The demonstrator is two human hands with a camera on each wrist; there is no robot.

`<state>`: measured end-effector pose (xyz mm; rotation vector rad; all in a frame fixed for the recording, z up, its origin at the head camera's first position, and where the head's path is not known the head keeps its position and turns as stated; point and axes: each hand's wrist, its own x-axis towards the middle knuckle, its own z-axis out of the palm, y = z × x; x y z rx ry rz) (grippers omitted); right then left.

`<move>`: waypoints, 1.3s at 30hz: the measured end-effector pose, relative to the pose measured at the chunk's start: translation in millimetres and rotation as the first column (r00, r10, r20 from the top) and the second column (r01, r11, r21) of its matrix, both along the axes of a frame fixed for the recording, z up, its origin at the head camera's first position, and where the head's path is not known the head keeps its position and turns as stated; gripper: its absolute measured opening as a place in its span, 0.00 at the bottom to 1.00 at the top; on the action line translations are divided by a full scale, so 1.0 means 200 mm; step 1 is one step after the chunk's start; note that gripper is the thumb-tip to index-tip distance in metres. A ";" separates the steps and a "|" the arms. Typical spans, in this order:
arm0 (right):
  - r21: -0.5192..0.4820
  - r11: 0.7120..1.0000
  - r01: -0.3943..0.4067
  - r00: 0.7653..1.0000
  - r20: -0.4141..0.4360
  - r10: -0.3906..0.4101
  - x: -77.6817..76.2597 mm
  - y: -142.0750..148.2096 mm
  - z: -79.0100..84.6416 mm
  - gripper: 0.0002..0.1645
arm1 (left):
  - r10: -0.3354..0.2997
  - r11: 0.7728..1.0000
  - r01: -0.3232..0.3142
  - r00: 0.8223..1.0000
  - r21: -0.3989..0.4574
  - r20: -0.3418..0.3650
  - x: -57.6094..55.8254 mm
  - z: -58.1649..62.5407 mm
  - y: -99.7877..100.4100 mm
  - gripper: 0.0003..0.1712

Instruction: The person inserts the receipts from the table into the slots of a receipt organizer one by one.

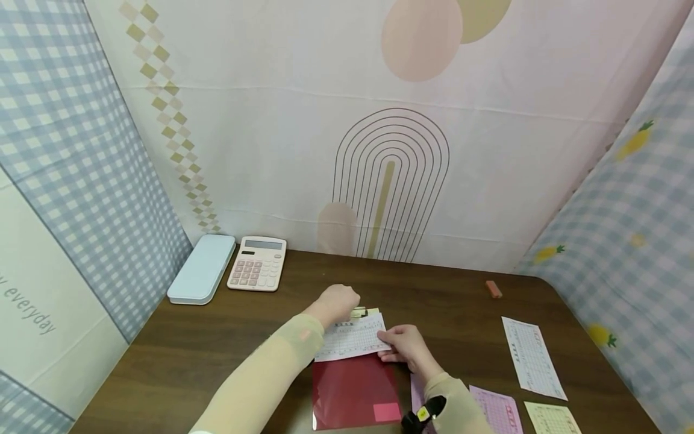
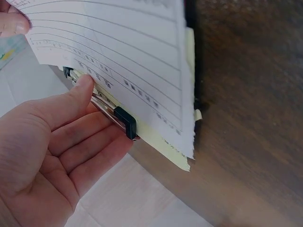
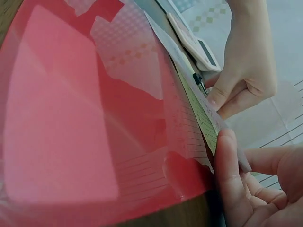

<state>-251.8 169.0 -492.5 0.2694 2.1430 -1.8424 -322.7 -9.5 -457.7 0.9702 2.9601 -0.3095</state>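
A glossy red clipboard (image 1: 352,392) with a pink label lies on the table in front of me. At its top, my left hand (image 1: 333,303) pinches the metal clip (image 2: 124,122) with black ends, thumb on the near side and fingers behind. My right hand (image 1: 405,345) pinches the right edge of a white printed form (image 1: 352,339) between thumb and fingers. This form covers the clipboard's upper part and is tilted up off it in the right wrist view. Under it, yellow paper (image 2: 165,150) shows near the clip.
On the right lie another white form (image 1: 534,358), a pink-purple slip (image 1: 496,410) and a yellow slip (image 1: 553,418). Purple paper shows beside my right forearm. A small reddish block (image 1: 493,289) sits behind them. At back left are a calculator (image 1: 257,265) and a light-blue case (image 1: 203,268).
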 end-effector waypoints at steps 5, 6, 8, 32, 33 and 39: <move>-0.020 1.000 0.014 1.000 0.022 -0.014 -0.02 -0.01 -0.02 0.10 | 0.003 1.000 -0.002 1.000 -0.013 0.017 0.00 0.01 0.00 0.03; -0.022 1.000 0.017 1.000 0.026 -0.017 -0.02 -0.02 -0.02 0.10 | 0.002 1.000 -0.001 1.000 -0.014 0.022 0.00 0.01 0.00 0.03; -0.024 0.999 0.022 0.999 0.033 -0.022 -0.02 -0.02 -0.02 0.09 | -0.001 1.000 0.001 0.999 -0.015 0.033 0.00 0.01 0.00 0.02; -0.056 0.997 0.053 0.999 -0.001 -0.053 -0.01 -0.02 -0.04 0.08 | -0.085 0.996 0.084 0.996 0.024 0.033 0.00 0.01 -0.02 0.06; -0.052 0.997 0.054 0.999 -0.002 -0.054 -0.01 -0.02 -0.04 0.08 | -0.084 0.996 0.083 0.996 0.028 0.032 0.00 0.01 -0.02 0.06; 0.007 0.997 0.075 0.997 -0.023 -0.075 -0.02 -0.03 -0.03 0.09 | -0.087 0.996 0.087 0.996 0.031 0.009 0.00 0.01 -0.02 0.06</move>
